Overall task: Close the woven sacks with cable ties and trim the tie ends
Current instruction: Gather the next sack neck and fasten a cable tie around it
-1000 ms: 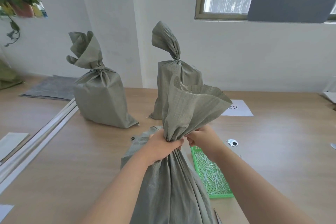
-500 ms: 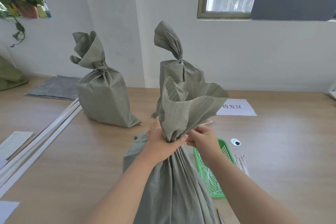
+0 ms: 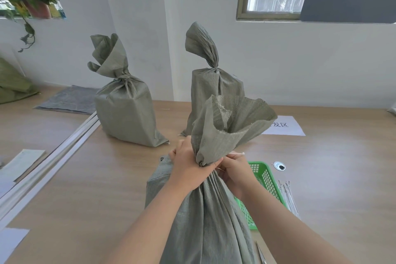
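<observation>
While the left hand (image 3: pixel 188 169) squeezes the neck of the sack (image 3: pixel 203 231) mid-frame, the right hand (image 3: pixel 234 172), just right of it, pinches what may be a cable tie (image 3: pixel 238 153) lying sideways.

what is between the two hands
The bunched neck of the near sack, gripped by the left hand; the right hand pinches a white cable tie there. Head view.

Upright sack (image 3: pixel 205 221), white tie (image 3: pixel 238 153) at neck
</observation>
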Tool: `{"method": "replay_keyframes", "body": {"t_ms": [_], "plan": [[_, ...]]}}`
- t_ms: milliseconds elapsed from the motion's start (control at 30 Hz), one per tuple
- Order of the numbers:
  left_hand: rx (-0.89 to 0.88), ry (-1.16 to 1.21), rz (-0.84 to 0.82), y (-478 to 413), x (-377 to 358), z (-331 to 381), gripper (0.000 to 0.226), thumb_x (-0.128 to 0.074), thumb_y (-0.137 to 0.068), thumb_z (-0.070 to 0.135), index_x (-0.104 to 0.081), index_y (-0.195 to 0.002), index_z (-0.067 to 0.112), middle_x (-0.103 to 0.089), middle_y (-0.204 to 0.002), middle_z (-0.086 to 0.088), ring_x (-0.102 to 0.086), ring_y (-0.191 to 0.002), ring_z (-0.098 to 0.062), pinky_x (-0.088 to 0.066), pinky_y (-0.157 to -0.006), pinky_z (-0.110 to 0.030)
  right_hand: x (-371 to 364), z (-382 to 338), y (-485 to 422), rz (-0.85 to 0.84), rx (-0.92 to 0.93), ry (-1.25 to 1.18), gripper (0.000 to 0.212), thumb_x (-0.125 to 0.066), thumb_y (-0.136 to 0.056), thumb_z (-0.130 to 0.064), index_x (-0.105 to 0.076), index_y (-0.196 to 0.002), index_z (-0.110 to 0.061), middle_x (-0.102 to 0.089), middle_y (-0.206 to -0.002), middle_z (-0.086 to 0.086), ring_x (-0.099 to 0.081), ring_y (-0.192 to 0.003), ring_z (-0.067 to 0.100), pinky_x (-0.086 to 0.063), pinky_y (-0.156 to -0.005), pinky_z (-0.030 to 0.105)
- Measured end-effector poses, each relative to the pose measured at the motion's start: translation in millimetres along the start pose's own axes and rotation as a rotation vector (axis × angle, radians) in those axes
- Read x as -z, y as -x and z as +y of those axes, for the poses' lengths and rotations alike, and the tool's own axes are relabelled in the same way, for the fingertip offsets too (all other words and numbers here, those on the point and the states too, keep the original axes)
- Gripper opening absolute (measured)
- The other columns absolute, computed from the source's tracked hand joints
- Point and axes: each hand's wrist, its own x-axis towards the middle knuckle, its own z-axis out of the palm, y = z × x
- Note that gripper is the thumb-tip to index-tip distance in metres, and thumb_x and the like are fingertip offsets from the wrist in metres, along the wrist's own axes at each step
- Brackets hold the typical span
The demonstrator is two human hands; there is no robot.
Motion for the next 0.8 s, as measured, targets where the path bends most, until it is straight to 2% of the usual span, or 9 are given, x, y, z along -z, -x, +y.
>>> {"method": "replay_keyframes", "body": {"t_ms": [100, 200, 267, 333, 467, 533, 633, 733, 800], "plan": [[-0.010, 0.047, 0.013, 2.6, 0.5, 0.2, 0.044, -0.084, -0.074, 0.041, -0.068, -0.099, 0.009, -0.042, -0.085, 0.024, -0.040, -0.102, -0.008, -0.041, -0.101, -0.046, -4.8, -0.8, 5.0, -0.054, -0.056, 0.050, 0.017, -0.064, -0.085, 0.007, -0.078, -0.084, -0.003, -0.073, -0.090, 0.020, -0.066, -0.079, 0.026, -0.050, -0.076, 0.038], [-0.026, -0.053, -0.048, 1.9, 1.8, -1.2, 0.045, -0.064, -0.072, 0.066, -0.069, -0.085, 0.023, -0.053, -0.077, 0.019, -0.054, -0.101, -0.014, -0.038, -0.096, -0.042, -3.9, -1.6, 8.9, -0.114, -0.120, 0.052, 0.010, -0.068, -0.087, -0.002, -0.078, -0.090, -0.002, -0.074, -0.095, 0.019, -0.067, -0.085, 0.027, -0.052, -0.085, 0.042], [-0.029, -0.132, -0.083, 1.1, 2.3, -3.4, 0.051, -0.045, -0.067, 0.077, -0.063, -0.075, 0.030, -0.056, -0.073, 0.019, -0.056, -0.095, -0.009, -0.032, -0.089, -0.037, -1.7, -3.2, 11.2, -0.171, -0.150, 0.057, 0.011, -0.068, -0.090, -0.009, -0.078, -0.091, -0.005, -0.074, -0.096, 0.015, -0.067, -0.082, 0.023, -0.052, -0.081, 0.039], [-0.007, -0.135, -0.086, -0.1, 1.5, -6.2, 0.048, -0.046, -0.068, 0.079, -0.059, -0.072, 0.033, -0.055, -0.068, 0.021, -0.051, -0.086, -0.004, -0.030, -0.087, -0.037, 1.2, -5.6, 12.8, -0.218, -0.142, 0.058, 0.012, -0.067, -0.092, -0.012, -0.077, -0.093, -0.006, -0.071, -0.093, 0.012, -0.061, -0.075, 0.018, -0.048, -0.071, 0.032], [-0.025, -0.194, -0.020, -0.5, -5.2, -14.7, 0.033, -0.070, -0.081, 0.053, -0.060, -0.070, 0.024, -0.061, -0.067, 0.011, -0.052, -0.078, -0.006, -0.024, -0.082, -0.034, 13.2, -5.6, 12.9, -0.027, -0.012, 0.008, 0.024, -0.060, -0.093, 0.001, -0.072, -0.075, -0.008, -0.062, -0.068, 0.006, -0.055, -0.061, 0.014, -0.049, -0.059, 0.022], [-0.019, -0.234, -0.017, -1.5, -5.8, -14.4, 0.039, -0.068, -0.083, 0.044, -0.046, -0.058, 0.025, -0.051, -0.057, 0.008, -0.046, -0.069, -0.006, -0.023, -0.079, -0.034, 14.7, -5.2, 16.6, 0.040, 0.061, 0.085, 0.023, -0.060, -0.091, 0.007, -0.072, -0.075, -0.004, -0.063, -0.062, 0.006, -0.055, -0.062, 0.018, -0.052, -0.061, 0.024], [-0.073, -0.412, -0.050, -1.6, -4.4, -11.6, 0.039, -0.056, -0.084, 0.038, -0.035, -0.055, 0.022, -0.041, -0.057, 0.008, -0.044, -0.070, -0.011, -0.029, -0.078, -0.037, 11.3, -2.7, 22.4, 0.103, 0.109, 0.173, 0.024, -0.059, -0.084, 0.017, -0.070, -0.084, -0.005, -0.066, -0.071, 0.005, -0.059, -0.069, 0.019, -0.053, -0.066, 0.028], [-0.152, -0.504, -0.042, 0.6, -2.4, -10.4, 0.033, -0.060, -0.073, 0.031, -0.035, -0.053, 0.021, -0.034, -0.054, 0.011, -0.050, -0.074, -0.014, -0.034, -0.078, -0.041, 8.2, -2.0, 23.7, 0.105, 0.095, 0.183, 0.032, -0.065, -0.085, 0.012, -0.066, -0.110, -0.008, -0.069, -0.093, -0.004, -0.066, -0.081, 0.008, -0.055, -0.065, 0.019], [-0.176, -0.533, -0.039, -0.5, -3.4, -11.9, 0.030, -0.058, -0.073, 0.033, -0.041, -0.054, 0.018, -0.034, -0.052, 0.011, -0.049, -0.075, -0.013, -0.031, -0.080, -0.039, 4.6, -2.8, 23.1, 0.087, 0.084, 0.190, 0.024, -0.062, -0.088, 0.010, -0.065, -0.103, -0.009, -0.069, -0.083, -0.005, -0.065, -0.069, 0.004, -0.054, -0.062, 0.018]]}}
